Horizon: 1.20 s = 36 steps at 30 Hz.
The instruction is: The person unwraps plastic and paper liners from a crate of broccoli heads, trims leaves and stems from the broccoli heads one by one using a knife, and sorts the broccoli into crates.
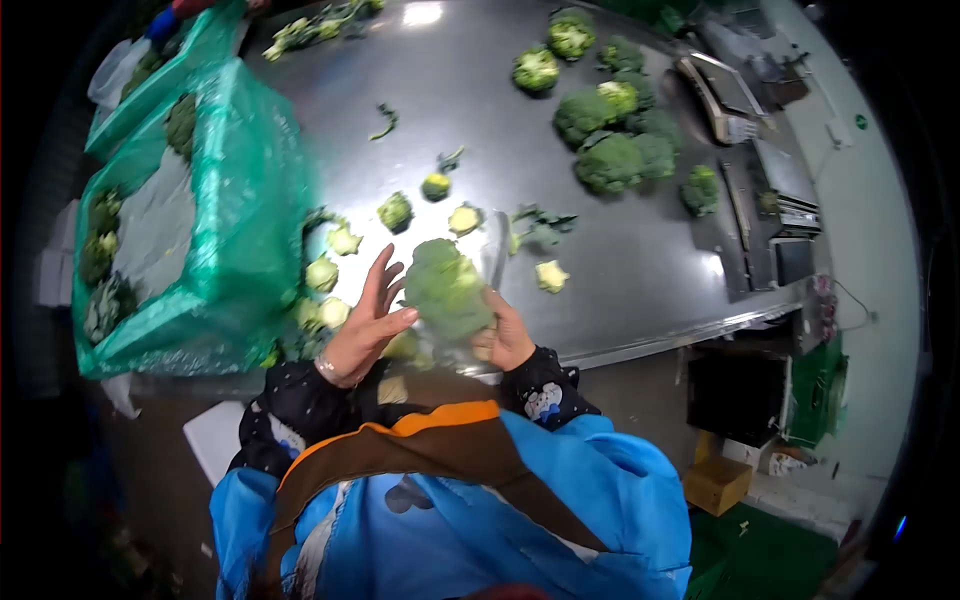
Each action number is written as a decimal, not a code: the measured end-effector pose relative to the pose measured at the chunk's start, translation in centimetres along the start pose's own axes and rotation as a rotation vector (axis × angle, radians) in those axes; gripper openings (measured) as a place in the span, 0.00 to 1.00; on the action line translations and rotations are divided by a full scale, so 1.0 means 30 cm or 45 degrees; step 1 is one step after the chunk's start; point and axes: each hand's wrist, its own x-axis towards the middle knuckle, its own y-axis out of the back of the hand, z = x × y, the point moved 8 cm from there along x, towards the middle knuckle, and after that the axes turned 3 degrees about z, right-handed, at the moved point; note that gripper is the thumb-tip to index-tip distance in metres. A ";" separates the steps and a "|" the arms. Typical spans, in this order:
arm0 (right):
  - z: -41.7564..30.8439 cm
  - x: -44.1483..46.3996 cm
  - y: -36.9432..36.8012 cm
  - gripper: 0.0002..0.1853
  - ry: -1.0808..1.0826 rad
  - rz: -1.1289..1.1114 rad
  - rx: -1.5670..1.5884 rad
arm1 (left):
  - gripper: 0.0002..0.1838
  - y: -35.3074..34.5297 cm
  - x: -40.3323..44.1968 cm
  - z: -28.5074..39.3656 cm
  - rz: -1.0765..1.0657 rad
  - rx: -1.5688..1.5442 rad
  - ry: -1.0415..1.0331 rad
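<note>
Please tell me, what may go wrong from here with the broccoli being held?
The broccoli might slip: the right hand grips one side, while the left hand is open beside it. Cut stems lie close to the green bag, so some could perhaps get mixed in with its contents.

This looks like a produce packing room: a long metal table (450, 90) with loose broccoli heads (610, 160) (trimmed stalk pieces too), plus a green plastic-lined crate (240, 220).
</note>
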 end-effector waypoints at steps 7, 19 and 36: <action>-0.692 -0.174 0.391 0.20 0.713 0.396 0.167 | 0.25 0.061 -0.014 -0.087 -0.013 0.020 0.297; -0.481 0.056 0.392 0.09 0.724 0.664 -0.671 | 0.23 0.297 -0.207 0.111 0.218 0.127 0.018; -0.211 0.075 0.430 0.02 0.679 1.298 -1.043 | 0.28 1.529 -0.863 1.016 1.644 1.627 -0.162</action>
